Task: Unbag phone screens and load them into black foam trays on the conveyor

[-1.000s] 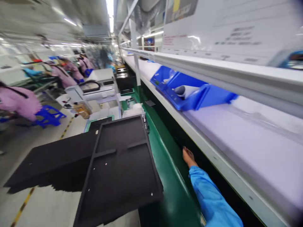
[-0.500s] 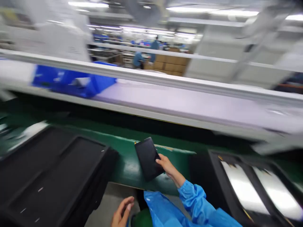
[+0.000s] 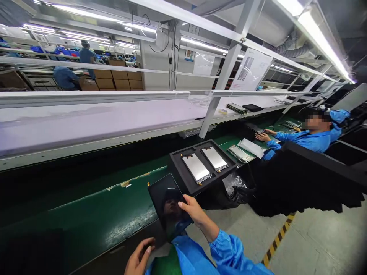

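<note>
Right hand (image 3: 197,215): fingers (image 3: 187,204) clenched on the right edge of a glossy black tablet panel (image 3: 166,200), held tilted above the near edge of the green desk (image 3: 86,208), just beside a corner of a black foam tray (image 3: 179,162). Left hand (image 3: 139,258): fingers (image 3: 149,244) spread and released, near the panel's lower corner, not gripping it.

Tray contents: a silver panel (image 3: 196,168) and a second silver panel (image 3: 215,158), lying side by side in separate recesses.

Beyond the tray, along the desk: white sheets (image 3: 251,148) and a silver-faced panel (image 3: 238,153) — a co-worker's hands (image 3: 263,136), in blue sleeves, rest further along.
</note>
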`<action>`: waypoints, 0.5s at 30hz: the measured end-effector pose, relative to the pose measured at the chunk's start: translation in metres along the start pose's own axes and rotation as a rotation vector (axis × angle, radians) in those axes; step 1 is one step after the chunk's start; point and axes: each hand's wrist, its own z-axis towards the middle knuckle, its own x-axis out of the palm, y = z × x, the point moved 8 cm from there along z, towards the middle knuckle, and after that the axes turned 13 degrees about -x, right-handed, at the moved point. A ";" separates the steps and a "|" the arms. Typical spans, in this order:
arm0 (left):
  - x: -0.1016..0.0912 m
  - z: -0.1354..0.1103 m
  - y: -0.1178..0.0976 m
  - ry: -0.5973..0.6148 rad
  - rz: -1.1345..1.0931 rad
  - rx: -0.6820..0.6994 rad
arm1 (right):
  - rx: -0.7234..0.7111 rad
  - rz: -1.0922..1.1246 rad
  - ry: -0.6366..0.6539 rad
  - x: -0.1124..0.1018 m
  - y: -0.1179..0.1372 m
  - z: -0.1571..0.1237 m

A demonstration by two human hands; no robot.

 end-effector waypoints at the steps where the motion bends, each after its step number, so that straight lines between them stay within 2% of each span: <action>1: 0.008 0.006 -0.004 0.015 0.008 0.008 | -0.019 0.003 -0.005 -0.014 0.007 0.003; 4: 0.033 0.027 -0.014 -0.015 0.001 0.031 | -0.080 -0.002 -0.042 -0.071 0.029 0.019; 6: 0.052 0.041 -0.018 -0.048 -0.012 0.043 | -0.086 -0.008 -0.119 -0.128 0.039 0.035; 8: 0.072 0.054 -0.022 -0.058 -0.030 0.039 | -0.076 -0.047 -0.217 -0.195 0.048 0.053; 11: 0.101 0.071 -0.026 -0.046 -0.061 0.013 | -0.100 -0.211 -0.348 -0.295 0.062 0.082; 13: 0.115 0.078 -0.027 -0.049 -0.069 0.004 | -0.126 -0.337 -0.411 -0.348 0.067 0.101; 15: 0.121 0.081 -0.027 -0.083 -0.081 0.010 | -0.131 -0.439 -0.438 -0.383 0.066 0.117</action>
